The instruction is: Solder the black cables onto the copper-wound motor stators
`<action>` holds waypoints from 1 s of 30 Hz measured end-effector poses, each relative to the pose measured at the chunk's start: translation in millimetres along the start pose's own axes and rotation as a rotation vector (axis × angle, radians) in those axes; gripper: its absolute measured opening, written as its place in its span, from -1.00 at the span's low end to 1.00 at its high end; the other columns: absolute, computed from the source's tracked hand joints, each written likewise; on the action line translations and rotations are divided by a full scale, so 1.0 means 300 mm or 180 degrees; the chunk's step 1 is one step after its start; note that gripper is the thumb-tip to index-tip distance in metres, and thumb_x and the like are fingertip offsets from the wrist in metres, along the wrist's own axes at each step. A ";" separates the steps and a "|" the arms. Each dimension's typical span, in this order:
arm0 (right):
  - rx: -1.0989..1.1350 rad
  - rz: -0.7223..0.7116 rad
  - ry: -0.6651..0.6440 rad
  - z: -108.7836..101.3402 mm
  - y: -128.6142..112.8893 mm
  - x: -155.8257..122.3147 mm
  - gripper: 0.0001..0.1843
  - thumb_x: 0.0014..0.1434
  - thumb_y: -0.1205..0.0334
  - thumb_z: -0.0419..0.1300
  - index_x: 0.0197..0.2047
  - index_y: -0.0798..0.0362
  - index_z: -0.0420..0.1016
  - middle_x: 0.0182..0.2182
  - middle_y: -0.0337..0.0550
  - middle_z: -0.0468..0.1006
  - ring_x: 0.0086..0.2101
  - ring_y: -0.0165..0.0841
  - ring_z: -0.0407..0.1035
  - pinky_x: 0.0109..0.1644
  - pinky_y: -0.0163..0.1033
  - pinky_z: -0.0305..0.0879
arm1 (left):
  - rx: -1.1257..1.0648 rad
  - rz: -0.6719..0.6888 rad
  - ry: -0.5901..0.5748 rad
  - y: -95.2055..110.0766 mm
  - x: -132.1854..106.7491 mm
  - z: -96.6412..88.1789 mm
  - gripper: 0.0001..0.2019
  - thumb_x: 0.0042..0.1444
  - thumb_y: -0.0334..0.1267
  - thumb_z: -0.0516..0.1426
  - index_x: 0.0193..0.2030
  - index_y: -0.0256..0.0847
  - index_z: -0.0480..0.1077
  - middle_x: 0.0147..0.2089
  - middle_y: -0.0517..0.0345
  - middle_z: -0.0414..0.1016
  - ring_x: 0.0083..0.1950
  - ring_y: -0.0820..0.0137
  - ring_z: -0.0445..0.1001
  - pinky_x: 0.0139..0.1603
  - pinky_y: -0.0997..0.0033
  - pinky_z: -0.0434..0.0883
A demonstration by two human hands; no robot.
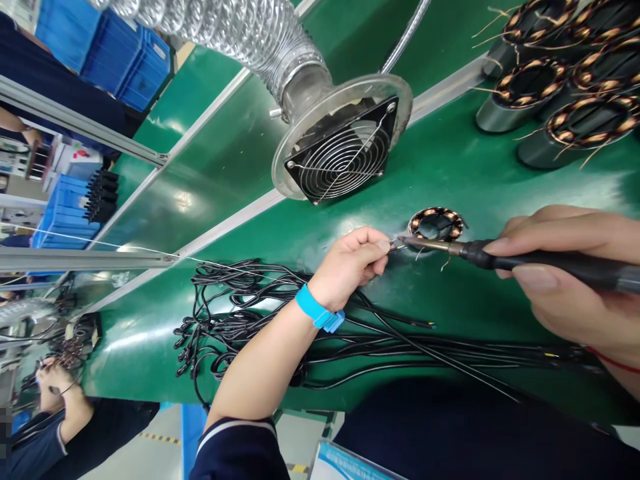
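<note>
My right hand (575,273) grips a soldering iron (480,253) by its black handle. The metal tip points left and lies close to the fingertips of my left hand (357,257). That hand is closed in a pinch on a thin wire end (397,248), with blue and yellow strands showing at the fingertips. A small wound stator (436,225) with copper coils sits on the green bench just behind the iron's tip. Whether the tip touches the wire, I cannot tell. A blue wrist strap (319,309) is round my left wrist.
Black cables (240,313) lie bundled on the bench (150,360) beneath and beside my left arm. A fume extraction hood (345,160) with fan grille hangs beyond my hands. Several larger stators (560,127) stand back right. At far left, another person's hands (55,377) hold something dark.
</note>
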State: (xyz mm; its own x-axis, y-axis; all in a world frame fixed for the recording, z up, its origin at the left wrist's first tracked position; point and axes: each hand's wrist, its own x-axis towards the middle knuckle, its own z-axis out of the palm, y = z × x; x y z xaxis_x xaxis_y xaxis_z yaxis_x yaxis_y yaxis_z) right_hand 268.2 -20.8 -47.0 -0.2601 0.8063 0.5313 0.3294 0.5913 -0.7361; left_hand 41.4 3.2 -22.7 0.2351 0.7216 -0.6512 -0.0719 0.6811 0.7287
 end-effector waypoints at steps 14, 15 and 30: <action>0.0078 0.0034 -0.0074 -0.008 0.038 0.004 -0.86 0.49 0.09 0.19 -0.07 -0.10 0.55 -0.31 -0.15 0.55 -0.40 -0.42 0.42 -0.34 -0.21 0.39 | 0.0032 0.0007 0.0007 -0.001 0.006 -0.002 -0.79 0.32 -0.39 0.14 -0.38 -0.23 0.31 -0.63 0.39 0.26 -0.69 0.68 -0.03 -0.63 0.65 -0.14; 0.0061 0.0064 -0.0035 -0.009 0.040 0.003 -0.83 0.50 0.05 0.19 -0.08 -0.09 0.55 -0.31 -0.14 0.56 -0.40 -0.41 0.43 -0.33 -0.19 0.40 | 0.0035 0.0008 0.0004 -0.002 0.007 -0.002 -0.79 0.32 -0.39 0.14 -0.38 -0.23 0.31 -0.63 0.39 0.26 -0.69 0.68 -0.03 -0.63 0.65 -0.14; 0.0036 0.0008 -0.0129 -0.003 -0.006 0.004 -0.88 0.51 0.20 0.14 -0.03 -0.11 0.51 -0.26 -0.15 0.51 -0.38 -0.42 0.37 -0.33 -0.18 0.31 | 0.0019 0.0014 0.0015 -0.001 0.005 -0.002 -0.80 0.31 -0.40 0.15 -0.38 -0.23 0.31 -0.64 0.40 0.23 -0.69 0.68 -0.03 -0.63 0.66 -0.13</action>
State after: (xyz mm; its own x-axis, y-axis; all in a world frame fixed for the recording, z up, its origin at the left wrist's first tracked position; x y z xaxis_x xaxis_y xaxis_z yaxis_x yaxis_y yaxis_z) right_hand 268.1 -20.8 -44.5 -0.2959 0.8063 0.5121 0.3198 0.5888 -0.7423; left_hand 41.1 4.1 -23.9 0.2302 0.7251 -0.6490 -0.0671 0.6772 0.7328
